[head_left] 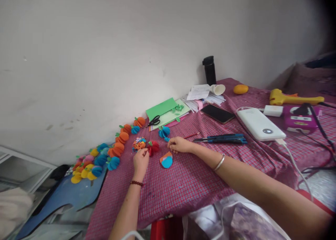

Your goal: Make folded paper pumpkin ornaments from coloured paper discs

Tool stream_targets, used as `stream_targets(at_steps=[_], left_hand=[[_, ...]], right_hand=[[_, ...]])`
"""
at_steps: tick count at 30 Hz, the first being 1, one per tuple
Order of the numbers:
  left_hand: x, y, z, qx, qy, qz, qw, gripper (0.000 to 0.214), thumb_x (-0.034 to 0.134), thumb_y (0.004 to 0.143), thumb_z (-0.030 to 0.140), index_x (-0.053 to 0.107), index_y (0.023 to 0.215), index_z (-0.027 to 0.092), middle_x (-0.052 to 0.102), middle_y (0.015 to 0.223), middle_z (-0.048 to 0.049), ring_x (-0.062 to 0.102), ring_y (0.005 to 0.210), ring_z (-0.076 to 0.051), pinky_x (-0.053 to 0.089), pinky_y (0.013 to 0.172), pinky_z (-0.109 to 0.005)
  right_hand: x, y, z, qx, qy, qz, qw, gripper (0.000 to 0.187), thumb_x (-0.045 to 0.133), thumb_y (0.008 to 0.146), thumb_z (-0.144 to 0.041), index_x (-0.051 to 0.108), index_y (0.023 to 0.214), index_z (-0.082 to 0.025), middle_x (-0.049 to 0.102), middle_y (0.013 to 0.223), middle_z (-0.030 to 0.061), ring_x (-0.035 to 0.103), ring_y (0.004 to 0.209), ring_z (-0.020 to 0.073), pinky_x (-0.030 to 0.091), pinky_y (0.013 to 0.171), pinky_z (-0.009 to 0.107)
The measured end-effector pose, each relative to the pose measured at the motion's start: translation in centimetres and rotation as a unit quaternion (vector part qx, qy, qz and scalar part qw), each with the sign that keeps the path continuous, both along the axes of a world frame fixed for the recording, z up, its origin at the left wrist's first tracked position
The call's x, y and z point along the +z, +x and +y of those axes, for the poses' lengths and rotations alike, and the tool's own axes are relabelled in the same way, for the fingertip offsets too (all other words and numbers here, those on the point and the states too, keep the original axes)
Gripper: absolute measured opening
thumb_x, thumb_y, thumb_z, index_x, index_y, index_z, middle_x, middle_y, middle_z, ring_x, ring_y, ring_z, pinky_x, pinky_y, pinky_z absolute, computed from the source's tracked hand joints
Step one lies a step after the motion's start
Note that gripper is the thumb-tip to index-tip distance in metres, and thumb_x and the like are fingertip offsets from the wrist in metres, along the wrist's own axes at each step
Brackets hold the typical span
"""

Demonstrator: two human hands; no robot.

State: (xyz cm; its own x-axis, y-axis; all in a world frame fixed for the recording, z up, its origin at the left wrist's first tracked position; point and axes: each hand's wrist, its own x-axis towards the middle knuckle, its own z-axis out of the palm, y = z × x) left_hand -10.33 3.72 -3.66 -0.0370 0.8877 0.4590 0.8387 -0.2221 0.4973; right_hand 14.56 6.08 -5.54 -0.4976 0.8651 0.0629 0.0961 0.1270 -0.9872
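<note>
My left hand (141, 160) is closed in a pinch beside a red paper pumpkin (153, 148) with a green leaf; its fingertips are at the pumpkin's left edge, and whatever they hold is too small to tell. Just behind that hand lies a heap of coloured paper scraps (139, 144). With its fingers curled together, my right hand (180, 145) rests low over the cloth, and I cannot make out anything in its fingers. Below it are blue and orange paper rounds (167, 161). A blue paper pumpkin (164, 131) stands behind the right hand.
Finished paper pumpkins (116, 150) line the left edge, others piled on a blue chair (65, 194). Scissors (154, 121) lie by green paper (161, 108). A pencil (191, 135), blue cutter (227, 139), phone (217, 113), power bank (259, 123) and black bottle (209, 71) are rightward.
</note>
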Motion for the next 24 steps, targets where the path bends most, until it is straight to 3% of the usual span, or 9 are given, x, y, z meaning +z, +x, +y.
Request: stream_targets(at_steps=[4,9,11,13,15,17,20,22,24], left_hand=[[-1.0,-2.1,1.0,-0.021,-0.018,-0.051,0.998,0.018,0.059,0.073,0.028,0.072,0.080,0.018,0.072,0.080,-0.0055,0.065,0.073,-0.018,0.048,0.070,-0.028],[-2.4,-2.9,1.9,-0.021,-0.048,-0.090,0.995,0.024,0.055,0.074,0.028,0.072,0.086,0.015,0.074,0.080,-0.0066,0.067,0.072,-0.019,0.050,0.069,-0.029],[-2.8,-2.9,2.0,-0.024,-0.055,-0.102,0.993,0.023,0.056,0.073,0.027,0.072,0.084,0.016,0.074,0.081,-0.0064,0.066,0.073,-0.019,0.049,0.070,-0.029],[-3.1,-2.9,2.0,-0.025,-0.055,-0.114,0.992,0.019,0.057,0.071,0.026,0.071,0.078,0.017,0.073,0.077,-0.0055,0.065,0.071,-0.019,0.048,0.068,-0.029],[-3.1,-2.8,1.9,-0.025,-0.049,-0.125,0.991,0.015,0.057,0.069,0.024,0.070,0.072,0.017,0.071,0.071,-0.0043,0.063,0.067,-0.019,0.047,0.067,-0.028],[-3.0,-2.5,1.7,-0.028,-0.044,-0.132,0.990,0.013,0.056,0.068,0.021,0.069,0.067,0.018,0.070,0.068,-0.0038,0.061,0.066,-0.018,0.046,0.067,-0.028],[-2.6,-2.2,1.5,-0.033,-0.046,-0.141,0.988,0.016,0.054,0.068,0.017,0.070,0.069,0.019,0.072,0.073,-0.0049,0.063,0.071,-0.020,0.046,0.069,-0.029],[-2.5,-2.1,1.5,-0.028,-0.048,-0.148,0.987,0.018,0.054,0.068,0.016,0.071,0.073,0.019,0.073,0.077,-0.0063,0.063,0.073,-0.021,0.046,0.072,-0.031],[-2.5,-2.1,1.5,-0.030,-0.051,-0.159,0.986,0.020,0.053,0.068,0.014,0.071,0.074,0.019,0.073,0.080,-0.0067,0.064,0.075,-0.021,0.047,0.075,-0.032]], right_hand=[[0.3,0.1,-0.2,-0.003,-0.007,0.001,1.000,0.015,0.050,0.074,-0.004,0.059,0.076,-0.016,0.060,0.057,-0.0038,0.057,0.047,0.0089,0.048,0.047,0.019],[0.3,0.3,-0.1,-0.010,-0.012,-0.011,1.000,0.008,0.054,0.076,-0.010,0.060,0.078,-0.015,0.060,0.060,-0.0024,0.057,0.051,0.0089,0.047,0.049,0.018],[0.9,0.7,-0.4,-0.012,-0.001,-0.014,1.000,0.003,0.058,0.077,-0.017,0.059,0.075,-0.015,0.060,0.061,-0.0017,0.056,0.051,0.0092,0.046,0.049,0.019],[2.6,1.1,-1.6,-0.007,0.031,0.016,0.999,0.018,0.061,0.080,-0.028,0.057,0.067,-0.015,0.058,0.058,-0.0013,0.053,0.051,0.0095,0.046,0.053,0.021],[5.5,1.5,-4.0,0.006,0.080,0.105,0.991,0.033,0.059,0.084,-0.038,0.053,0.059,-0.017,0.054,0.054,-0.0021,0.051,0.052,0.0097,0.049,0.064,0.025],[9.2,1.6,-7.5,0.038,0.102,0.253,0.961,0.042,0.055,0.088,-0.045,0.049,0.055,-0.019,0.046,0.048,-0.0037,0.046,0.050,0.0100,0.050,0.076,0.031],[13.6,1.4,-13.1,0.130,0.086,0.386,0.909,0.041,0.051,0.089,-0.048,0.049,0.057,-0.022,0.039,0.042,-0.0047,0.040,0.043,0.0105,0.051,0.074,0.030],[14.2,1.7,-16.0,0.219,0.068,0.395,0.890,0.048,0.041,0.091,-0.057,0.050,0.057,-0.025,0.039,0.040,-0.0036,0.045,0.041,0.0118,0.052,0.072,0.030],[12.5,3.0,-18.6,0.307,0.078,0.351,0.881,0.045,0.050,0.077,-0.071,0.056,0.060,-0.029,0.043,0.042,-0.0018,0.054,0.046,0.0164,0.054,0.067,0.032]])
